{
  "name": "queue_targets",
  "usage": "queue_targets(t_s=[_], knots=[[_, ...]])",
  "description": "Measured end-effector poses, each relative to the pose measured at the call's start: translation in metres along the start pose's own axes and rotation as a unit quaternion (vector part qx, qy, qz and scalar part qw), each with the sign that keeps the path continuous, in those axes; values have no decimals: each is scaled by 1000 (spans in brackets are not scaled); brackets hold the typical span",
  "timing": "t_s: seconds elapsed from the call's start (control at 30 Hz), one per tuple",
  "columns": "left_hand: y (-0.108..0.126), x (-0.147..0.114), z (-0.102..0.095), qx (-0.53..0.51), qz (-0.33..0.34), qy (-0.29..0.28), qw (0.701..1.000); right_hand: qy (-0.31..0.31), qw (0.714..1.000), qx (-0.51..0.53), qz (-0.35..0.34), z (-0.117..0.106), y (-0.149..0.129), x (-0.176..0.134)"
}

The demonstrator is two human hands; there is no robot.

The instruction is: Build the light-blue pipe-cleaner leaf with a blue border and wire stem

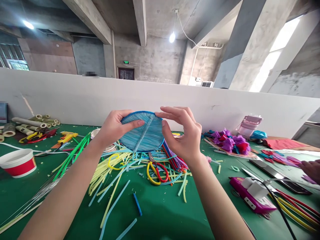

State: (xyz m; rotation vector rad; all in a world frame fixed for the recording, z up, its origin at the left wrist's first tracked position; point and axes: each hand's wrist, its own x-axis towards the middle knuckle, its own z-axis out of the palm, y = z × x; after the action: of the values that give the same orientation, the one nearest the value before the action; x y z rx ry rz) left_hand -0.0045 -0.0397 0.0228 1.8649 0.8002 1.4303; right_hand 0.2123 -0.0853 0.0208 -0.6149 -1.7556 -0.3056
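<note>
A round blue disc (152, 135), faced with fuzzy light-blue strands and edged in darker blue, is held up above the table. A raised strip crosses it at a slant. My left hand (116, 125) grips its left side, thumb flat on the near face and fingers behind. At the upper right rim, my right hand (183, 131) has its thumb and fingertips lightly around the edge, with its outer fingers stretched out. Beneath the disc lie scissors (158, 175) with yellow and red handles, loose yellow and blue pipe cleaners (107, 170), and a purple-red bundle of pipe cleaners (176, 161).
A paper cup (18, 162), a yellow glue gun (67, 136) and bamboo pieces (37, 123) are left. Purple flowers (231, 141), a pink bottle (250, 126), a phone (278, 175) and a magenta power strip (252, 195) are right. Another person's hand (311, 170) shows at the right edge. A white partition (75, 96) stands behind.
</note>
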Motion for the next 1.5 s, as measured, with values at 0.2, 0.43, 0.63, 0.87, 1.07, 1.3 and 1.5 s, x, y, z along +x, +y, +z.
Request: queue_targets(t_s=[0.2,0.43,0.63,0.87,1.07,1.3,1.5], knots=[[5,-1,1,20,4,-6,1000,20,995,-55,-80,2,8,-2],[6,-2,1,33,11,-11,999,19,993,-73,-94,2,7,-2],[5,-1,1,39,11,-10,999,12,992,-78,-97,2,7,-2],[4,-1,2,33,8,-11,999,0,988,-109,-112,3,11,-4],[0,0,1,14,2,4,1000,89,982,-161,-45,1,9,1],[5,-1,1,38,20,3,999,-16,947,198,252,-3,8,12],[12,-4,5,78,40,-8,996,-29,899,301,317,7,9,6]])
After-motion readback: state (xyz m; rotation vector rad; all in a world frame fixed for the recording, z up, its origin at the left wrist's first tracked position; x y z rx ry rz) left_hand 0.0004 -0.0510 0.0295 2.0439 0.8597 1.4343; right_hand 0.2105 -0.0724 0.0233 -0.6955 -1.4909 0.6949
